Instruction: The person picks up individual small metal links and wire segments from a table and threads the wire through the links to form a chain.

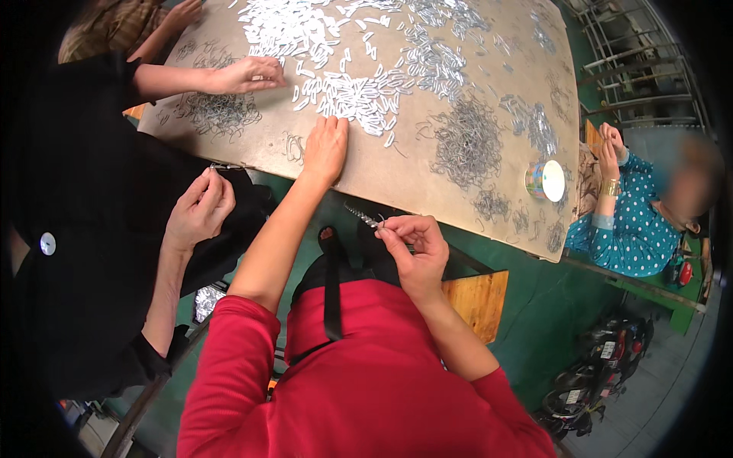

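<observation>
My left hand (324,153) rests at the near edge of the table with its fingers bent and pressed together, right beside a heap of small white elongated pieces (355,103). Its fingertips are hidden, so what they grip, if anything, does not show. In front of my body, off the table's edge, my right hand (416,248) is closed in a pinch. It holds a thin silvery toothed strip (360,217), which sticks out to the upper left; a small dark curved wire shows at the fingertips.
Piles of bent grey wires (467,145) lie on the brown table (382,172), with a paper cup (544,180) at the right. On my left, a person in black has one hand (248,75) over the table. A person in dotted teal (630,217) sits at the right.
</observation>
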A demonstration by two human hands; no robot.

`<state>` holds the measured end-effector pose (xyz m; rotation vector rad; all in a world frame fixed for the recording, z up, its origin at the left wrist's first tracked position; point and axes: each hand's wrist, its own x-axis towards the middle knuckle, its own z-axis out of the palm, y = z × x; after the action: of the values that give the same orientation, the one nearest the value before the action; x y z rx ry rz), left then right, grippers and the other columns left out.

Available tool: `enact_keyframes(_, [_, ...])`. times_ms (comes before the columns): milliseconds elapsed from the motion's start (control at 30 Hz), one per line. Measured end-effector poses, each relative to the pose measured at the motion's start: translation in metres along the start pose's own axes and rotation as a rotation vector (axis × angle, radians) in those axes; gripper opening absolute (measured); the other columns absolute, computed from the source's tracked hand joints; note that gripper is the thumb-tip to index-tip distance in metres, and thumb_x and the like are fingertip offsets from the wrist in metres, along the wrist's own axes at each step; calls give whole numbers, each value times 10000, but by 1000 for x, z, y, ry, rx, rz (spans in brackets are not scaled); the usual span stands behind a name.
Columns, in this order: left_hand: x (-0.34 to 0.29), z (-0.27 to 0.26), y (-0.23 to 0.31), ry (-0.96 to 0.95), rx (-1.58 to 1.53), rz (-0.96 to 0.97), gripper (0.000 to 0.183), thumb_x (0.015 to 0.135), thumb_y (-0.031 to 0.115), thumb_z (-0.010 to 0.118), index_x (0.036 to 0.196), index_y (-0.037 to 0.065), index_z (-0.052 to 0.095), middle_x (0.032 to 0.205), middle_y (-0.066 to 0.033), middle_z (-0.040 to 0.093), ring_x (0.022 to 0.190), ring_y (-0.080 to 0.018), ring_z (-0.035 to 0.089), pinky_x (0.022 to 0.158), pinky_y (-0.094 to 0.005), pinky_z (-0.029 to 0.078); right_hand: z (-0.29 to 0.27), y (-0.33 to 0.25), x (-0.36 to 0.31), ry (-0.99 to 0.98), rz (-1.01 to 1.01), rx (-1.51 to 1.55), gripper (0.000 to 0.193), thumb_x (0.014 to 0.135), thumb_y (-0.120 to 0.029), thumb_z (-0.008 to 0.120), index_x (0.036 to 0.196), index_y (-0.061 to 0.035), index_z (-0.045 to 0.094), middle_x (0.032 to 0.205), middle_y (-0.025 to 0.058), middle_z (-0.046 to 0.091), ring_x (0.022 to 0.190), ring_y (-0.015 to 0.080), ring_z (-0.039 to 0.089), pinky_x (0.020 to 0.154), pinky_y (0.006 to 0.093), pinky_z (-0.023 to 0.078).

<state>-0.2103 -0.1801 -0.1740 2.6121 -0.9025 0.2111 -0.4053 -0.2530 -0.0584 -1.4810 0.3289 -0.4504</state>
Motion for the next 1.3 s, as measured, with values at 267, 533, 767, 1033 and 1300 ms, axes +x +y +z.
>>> enact_keyframes(267, [-9,-15,7,-9,-125,-60,168,768,42,528,915,47,610,842,-111,603,834,-231,584,698,-327,478,-1,5,-1,21,2,-65,128,767,57,624,791,13,506,829,106,631,723,119,623,653,239,528])
enact_keyframes(533, [-59,-114,75,-215,-1249,-527,177,815,78,619,974,7,651,777,-32,652,704,-58,583,651,-204,467,-5,6,0,81,-27,-109,129,766,65,620,784,9,504,822,104,629,682,109,609,621,230,518])
enact_keyframes(767, [-74,-135,87,-144,-1240,-483,164,828,5,582,978,-34,634,822,-43,633,760,-76,575,697,-202,459,-1,4,1,64,-45,-98,137,774,59,617,795,4,493,811,95,625,671,108,604,614,225,511])
enact_keyframes(1033, [-79,-136,91,50,-990,-248,147,762,-46,615,897,-3,651,839,-92,645,760,-122,601,668,-214,472,-7,4,9,7,-35,-239,134,783,0,629,862,8,521,802,99,622,669,129,612,604,237,512])
enact_keyframes(1300, [-78,-137,92,31,-980,-244,133,754,-47,617,876,-7,653,849,-98,650,749,-140,608,659,-233,473,-122,48,106,-54,11,-934,106,778,-126,603,861,-59,609,813,99,598,746,247,604,659,353,472])
